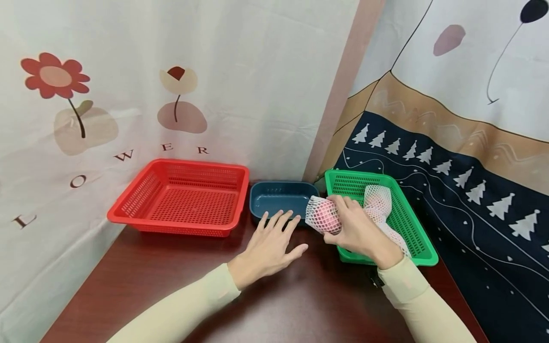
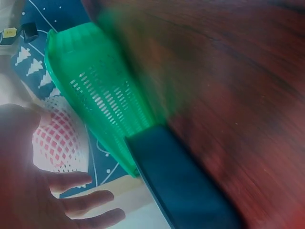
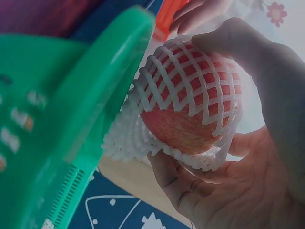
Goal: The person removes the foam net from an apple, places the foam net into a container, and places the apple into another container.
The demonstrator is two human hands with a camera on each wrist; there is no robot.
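A red fruit in a white foam net (image 1: 324,216) is gripped by my right hand (image 1: 358,230) at the left edge of the green basket (image 1: 422,255). The right wrist view shows thumb and fingers round the netted fruit (image 3: 183,102), bare red skin showing on one side. My left hand (image 1: 269,247), fingers spread and holding nothing, hovers just in front of the blue tray (image 1: 283,187). More white foam netting (image 1: 377,202) with a pinkish fruit inside lies in the green basket.
A red basket (image 1: 177,228) stands at the left, beside the blue tray. Behind them hangs a printed curtain (image 1: 266,95); dark cloth with white trees (image 1: 472,238) hangs at the right. The brown table (image 1: 300,305) extends in front.
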